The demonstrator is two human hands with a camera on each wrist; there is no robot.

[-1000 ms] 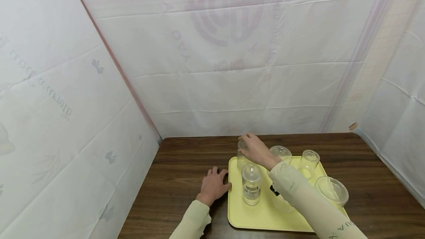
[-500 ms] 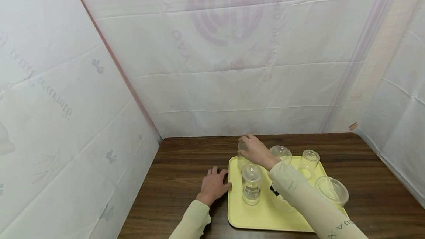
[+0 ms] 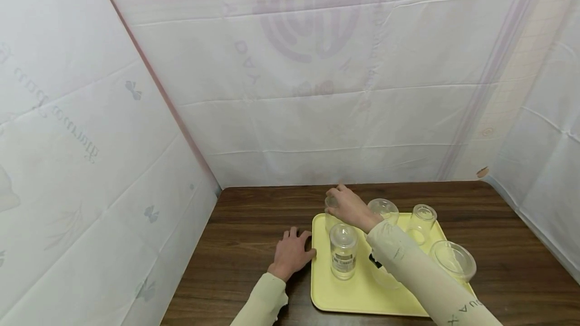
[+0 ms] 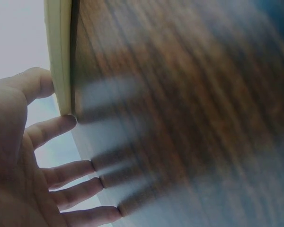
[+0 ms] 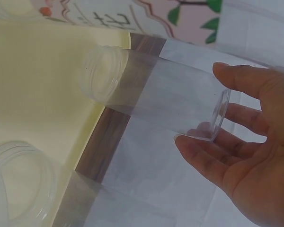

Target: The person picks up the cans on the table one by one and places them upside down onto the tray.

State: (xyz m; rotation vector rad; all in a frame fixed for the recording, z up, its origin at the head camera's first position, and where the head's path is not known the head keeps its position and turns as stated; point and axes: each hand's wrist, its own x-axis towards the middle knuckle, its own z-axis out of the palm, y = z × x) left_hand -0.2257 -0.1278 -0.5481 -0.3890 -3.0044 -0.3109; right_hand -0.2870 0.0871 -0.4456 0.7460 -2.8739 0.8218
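Observation:
In the right wrist view, my right hand (image 5: 248,137) holds a clear jar (image 5: 165,94) by its base. The thumb lies on one side and the fingers on the other. The jar stands upside down, its threaded mouth toward the yellow tray (image 3: 326,298), at the tray's back left corner. In the head view that hand (image 3: 352,209) partly covers it. My left hand (image 3: 291,254) rests on the table left of the tray, fingers spread. Its thumb and index fingertip touch the tray's rim (image 4: 60,61) in the left wrist view.
A labelled clear jar (image 3: 343,250) stands upside down in front of the held one. Further right are a wide clear container (image 3: 384,208), a smaller clear jar (image 3: 421,225) and a round clear container (image 3: 453,260). My right forearm crosses the tray. White sheeting (image 3: 317,114) surrounds the table (image 3: 254,210).
My right hand and the jar it holds have come down very slightly. The left hand and the other containers stay where they were.

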